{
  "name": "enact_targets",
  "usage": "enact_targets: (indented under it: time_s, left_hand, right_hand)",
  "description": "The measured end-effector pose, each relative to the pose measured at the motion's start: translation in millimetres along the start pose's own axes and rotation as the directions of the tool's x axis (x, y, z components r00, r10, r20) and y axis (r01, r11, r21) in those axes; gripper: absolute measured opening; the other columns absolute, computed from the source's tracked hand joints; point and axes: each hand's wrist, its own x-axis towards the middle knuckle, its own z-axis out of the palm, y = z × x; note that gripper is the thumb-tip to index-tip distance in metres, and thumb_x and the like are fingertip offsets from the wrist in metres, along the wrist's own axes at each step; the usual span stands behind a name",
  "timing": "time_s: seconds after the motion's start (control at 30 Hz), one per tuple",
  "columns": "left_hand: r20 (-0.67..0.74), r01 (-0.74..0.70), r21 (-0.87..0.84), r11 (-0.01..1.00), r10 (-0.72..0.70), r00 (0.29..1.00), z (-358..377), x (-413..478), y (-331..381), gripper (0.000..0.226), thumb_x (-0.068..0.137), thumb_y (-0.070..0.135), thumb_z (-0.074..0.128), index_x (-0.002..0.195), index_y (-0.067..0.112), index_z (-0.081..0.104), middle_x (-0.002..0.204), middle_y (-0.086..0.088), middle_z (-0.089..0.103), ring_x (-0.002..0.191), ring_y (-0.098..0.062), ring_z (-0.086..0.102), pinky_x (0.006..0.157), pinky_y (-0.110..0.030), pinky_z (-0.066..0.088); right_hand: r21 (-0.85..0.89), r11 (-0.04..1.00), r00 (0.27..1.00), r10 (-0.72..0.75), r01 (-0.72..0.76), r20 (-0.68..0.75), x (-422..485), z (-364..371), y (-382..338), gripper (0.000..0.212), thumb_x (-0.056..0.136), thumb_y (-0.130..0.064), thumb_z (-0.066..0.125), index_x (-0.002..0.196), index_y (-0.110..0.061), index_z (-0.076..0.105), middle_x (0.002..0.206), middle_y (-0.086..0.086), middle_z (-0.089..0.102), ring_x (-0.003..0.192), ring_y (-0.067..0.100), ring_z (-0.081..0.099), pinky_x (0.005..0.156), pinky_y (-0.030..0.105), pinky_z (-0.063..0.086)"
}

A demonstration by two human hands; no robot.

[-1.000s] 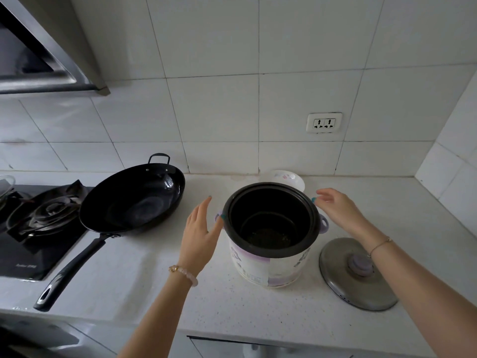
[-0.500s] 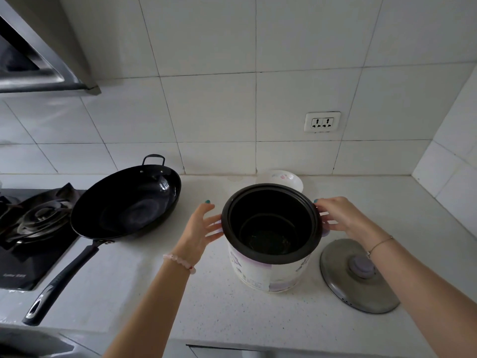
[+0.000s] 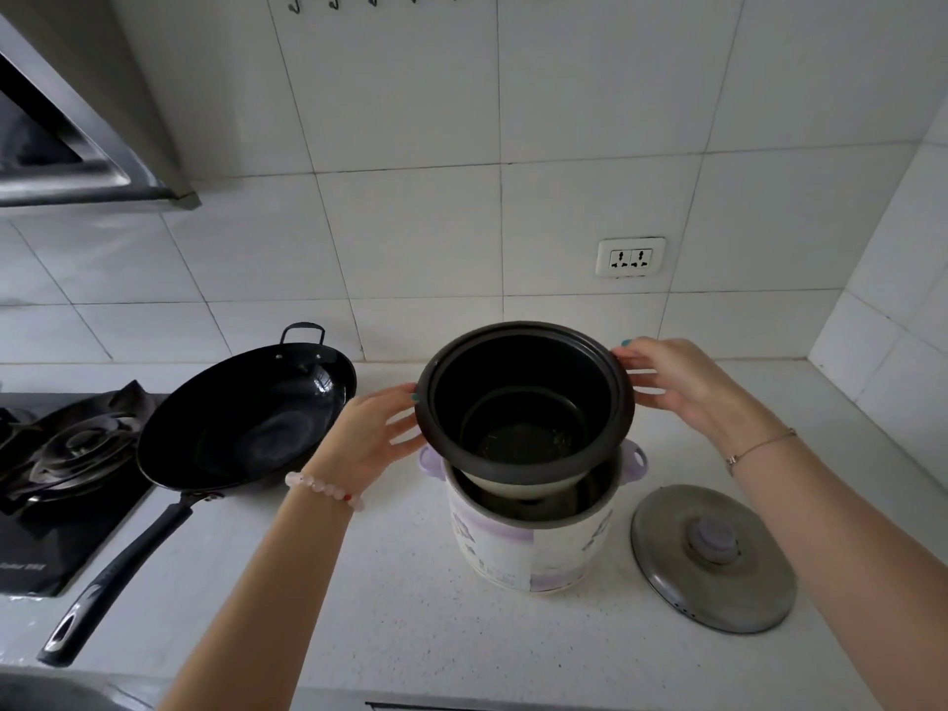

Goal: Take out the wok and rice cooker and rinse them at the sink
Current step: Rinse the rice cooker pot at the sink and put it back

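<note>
rice cooker pot point(image 3: 523, 392), black, tilted, half inside white body point(image 3: 513, 551), left grip point(image 3: 369, 438) and right grip point(image 3: 682, 387) holding rim

No words can be read. Small white letters point(image 3: 20, 567) on the black stove top point(image 3: 77, 526), far left of the left hand point(image 3: 369, 438) gripping the pot point(image 3: 523, 402), are too blurry.

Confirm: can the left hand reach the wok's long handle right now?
Probably, but not freely: the left hand and right hand both grip the inner pot, lifted partly out of the cooker body. The wok handle lies uncovered on the counter beside the left forearm.
</note>
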Motion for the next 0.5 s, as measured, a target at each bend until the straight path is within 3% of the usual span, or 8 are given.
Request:
enact_targets:
  time_s: [0.1,0.27,0.5]
  left_hand:
    - [0.007,-0.08,0.092,0.992,0.08,0.997,-5,-7,11,0.02,0.087,0.0,0.055,0.1,0.006,0.07,0.092,-0.006,0.069,0.084,-0.017,0.064,0.071,-0.029,0.054]
    - [-0.079,-0.121,0.085,0.989,0.128,0.989,-23,-24,21,0.018,0.089,0.004,0.056,0.098,0.008,0.07,0.076,-0.003,0.067,0.067,-0.012,0.061,0.056,-0.02,0.053]
    - [-0.253,-0.113,0.239,0.964,0.174,0.952,-50,-74,8,0.017,0.089,0.005,0.056,0.103,0.006,0.066,0.079,-0.006,0.066,0.063,-0.012,0.064,0.055,-0.023,0.054]
  right_hand:
    - [0.077,0.997,0.999,0.007,-0.011,0.052,-6,3,-9,0.022,0.092,-0.018,0.051,0.101,-0.005,0.067,0.096,0.005,0.067,0.086,0.018,0.062,0.072,0.028,0.051]
    - [0.176,0.983,0.981,0.02,-0.055,0.194,-16,20,-16,0.023,0.093,-0.019,0.049,0.1,-0.006,0.067,0.099,0.006,0.068,0.085,0.018,0.062,0.07,0.028,0.051]
    - [0.202,0.973,0.943,0.044,-0.116,0.328,-28,56,-6,0.021,0.09,-0.017,0.052,0.101,-0.007,0.066,0.096,0.006,0.067,0.083,0.018,0.061,0.075,0.031,0.05]
